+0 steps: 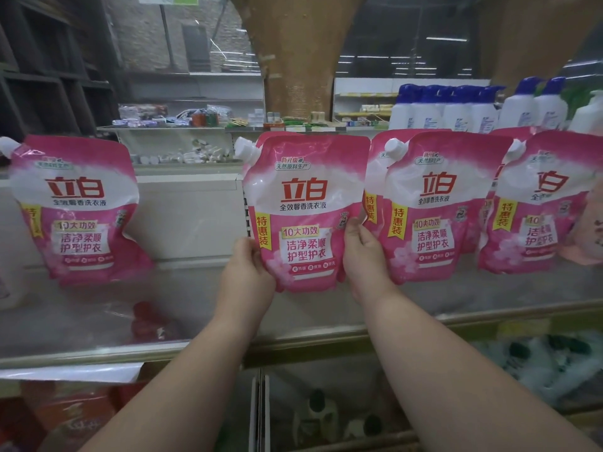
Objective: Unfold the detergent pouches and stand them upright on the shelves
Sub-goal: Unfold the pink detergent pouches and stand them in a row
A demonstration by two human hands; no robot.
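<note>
A pink and white detergent pouch [303, 213] with a white spout cap stands upright at the middle of the shelf [195, 308]. My left hand [249, 272] grips its lower left edge and my right hand [363, 256] grips its lower right edge. Another pouch [75, 210] stands at the left, apart from the others. To the right stand more pouches in a row, one [434, 207] right beside the held one and another [535, 203] further right, with more behind them.
White bottles with blue caps [456, 109] stand behind the right pouches. A pale pink pack [587, 223] is at the far right. The lower shelf holds red packs [65, 415] and dark-capped bottles [323, 415]. A red item [146, 321] lies behind the shelf's clear front lip.
</note>
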